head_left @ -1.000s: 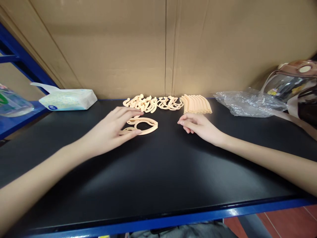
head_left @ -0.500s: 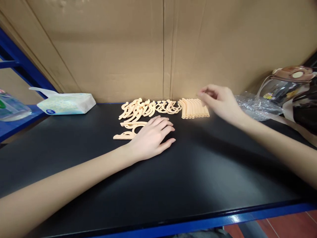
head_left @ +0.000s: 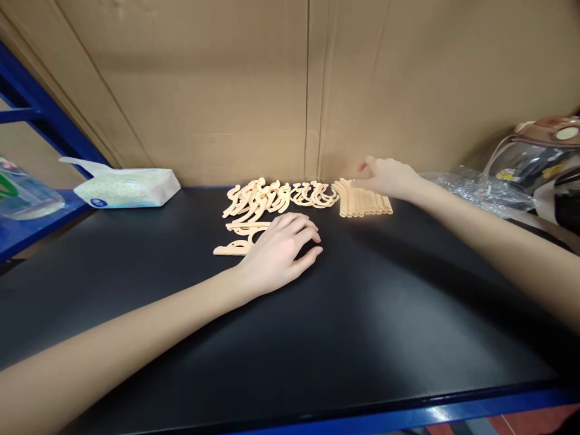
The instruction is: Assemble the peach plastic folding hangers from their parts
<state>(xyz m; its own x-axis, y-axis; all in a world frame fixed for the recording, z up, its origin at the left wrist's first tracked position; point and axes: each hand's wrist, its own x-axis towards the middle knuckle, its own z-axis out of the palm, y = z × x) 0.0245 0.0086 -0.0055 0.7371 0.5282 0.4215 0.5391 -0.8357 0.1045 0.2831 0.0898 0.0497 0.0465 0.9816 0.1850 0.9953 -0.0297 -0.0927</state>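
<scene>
My left hand lies palm down on the black table, fingers loosely spread, holding nothing visible. It partly covers flat cream plastic pieces, one with a ring shape. Over at the back right, my right hand hovers above a neat row of curved cream plastic pieces, thumb and forefinger apart and nothing seen between them. To the left of that row lie small cream hook-shaped pieces. A loose pile of longer cream pieces with hooked ends sits behind my left hand.
A tissue pack stands at the back left, near a blue frame and a clear bottle. Crumpled clear plastic and a brown-lidded bottle are at the right. A cardboard wall closes the back.
My right hand has shifted slightly left over the row, its thumb and forefinger now reaching further across it. The view has turned slightly left; my left hand stays over the same pieces.
</scene>
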